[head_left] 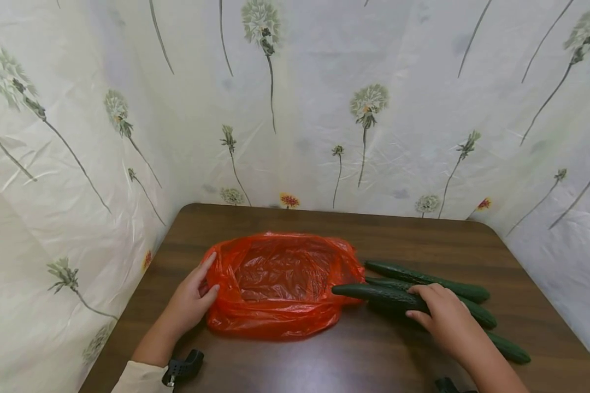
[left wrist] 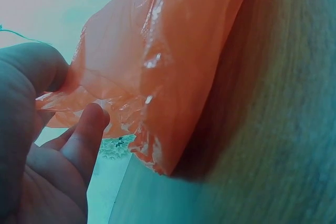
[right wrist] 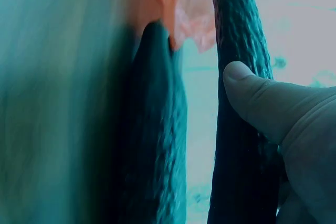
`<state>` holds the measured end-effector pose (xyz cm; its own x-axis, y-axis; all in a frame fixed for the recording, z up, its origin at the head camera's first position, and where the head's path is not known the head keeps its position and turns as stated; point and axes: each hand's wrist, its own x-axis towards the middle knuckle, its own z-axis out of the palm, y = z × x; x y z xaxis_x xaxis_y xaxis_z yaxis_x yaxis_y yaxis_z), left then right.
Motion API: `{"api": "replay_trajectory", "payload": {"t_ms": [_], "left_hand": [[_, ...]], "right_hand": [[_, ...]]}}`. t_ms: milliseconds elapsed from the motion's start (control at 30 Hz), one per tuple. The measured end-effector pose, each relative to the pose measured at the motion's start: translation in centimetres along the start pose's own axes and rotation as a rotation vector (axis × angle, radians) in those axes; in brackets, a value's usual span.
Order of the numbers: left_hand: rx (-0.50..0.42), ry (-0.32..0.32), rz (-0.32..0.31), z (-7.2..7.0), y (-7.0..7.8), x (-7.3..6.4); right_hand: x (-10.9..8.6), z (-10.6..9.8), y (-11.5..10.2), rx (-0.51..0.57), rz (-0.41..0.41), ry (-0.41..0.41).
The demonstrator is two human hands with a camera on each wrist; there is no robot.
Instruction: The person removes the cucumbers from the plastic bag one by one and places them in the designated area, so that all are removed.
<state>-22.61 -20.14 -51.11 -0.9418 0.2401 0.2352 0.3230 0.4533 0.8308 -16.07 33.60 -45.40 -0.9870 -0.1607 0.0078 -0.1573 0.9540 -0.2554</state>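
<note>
A red plastic bag (head_left: 280, 319) lies on the table with its mouth spread wide, and I see its table-like dark inside through the thin film. My left hand (head_left: 189, 303) pinches the bag's left edge; in the left wrist view the film (left wrist: 79, 98) passes between thumb and fingers. With my right hand (head_left: 447, 319) I grip a dark green cucumber (head_left: 373, 293), raised above the table, its tip over the bag's right rim. Beneath and beside it lie other cucumbers (head_left: 437, 280). The right wrist view shows my thumb (right wrist: 262, 95) along the held cucumber's side.
The brown wooden table (head_left: 324, 365) has rounded far corners. A pale curtain (head_left: 305, 109) with dandelion prints hangs behind it and at both sides. A black strap device (head_left: 183, 368) sits on my left wrist.
</note>
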Motion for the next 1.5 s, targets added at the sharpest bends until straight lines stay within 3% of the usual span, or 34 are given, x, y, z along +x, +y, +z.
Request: {"api": "replay_trajectory", "payload": {"t_ms": [333,567,800,1100,1333,1500], "left_hand": [[-0.007,0.004,0.016,0.1,0.0,0.0],[-0.009,-0.002,-0.010,0.1,-0.3,0.0],[0.007,-0.002,-0.014,0.1,-0.2,-0.1],[0.012,0.006,0.007,-0.2,0.1,0.1],[0.022,-0.006,-0.003,-0.2,0.2,0.0],[0.019,-0.006,-0.007,0.1,0.0,-0.2]], "right_hand": [[-3.1,0.9,3.4,0.003,0.008,0.007],[-4.8,1.5,4.8,0.003,0.005,0.007],[-5.7,2.0,6.6,0.025,0.054,-0.066],[-6.8,2.2,8.2,0.013,0.049,0.009],[-7.2,2.6,8.8,0.012,0.075,-0.024],[-7.4,2.8,8.8,0.004,0.087,-0.003]]}}
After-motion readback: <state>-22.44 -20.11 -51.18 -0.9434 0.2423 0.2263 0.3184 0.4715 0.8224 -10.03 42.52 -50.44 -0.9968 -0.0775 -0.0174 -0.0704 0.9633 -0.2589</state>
